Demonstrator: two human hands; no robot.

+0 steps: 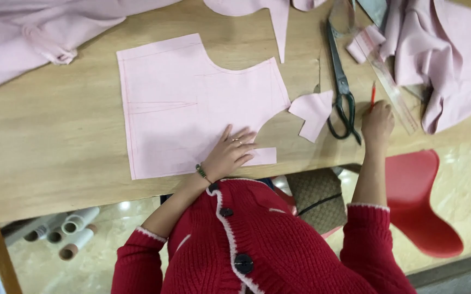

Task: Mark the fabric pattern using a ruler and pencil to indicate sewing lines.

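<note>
A sewing workshop: cut pink fabric pieces (pixel 192 103), tailor's shears (pixel 340 81) and a clear ruler (pixel 390 87) lie on the wooden desk (pixel 44 136).

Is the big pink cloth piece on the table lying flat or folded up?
Flat. The cut pink fabric piece lies spread on the wooden table, its drawn lines showing, with the left hand pressing its lower edge.

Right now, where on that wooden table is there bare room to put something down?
The widest bare patch of table runs from the flat pink cut piece to the left, below the bunched pink cloth. A smaller strip lies above the cut piece. The right end is crowded: scissors, clear ruler, small pink offcut, heaped fabric, and the right hand holding a red pencil.
</note>
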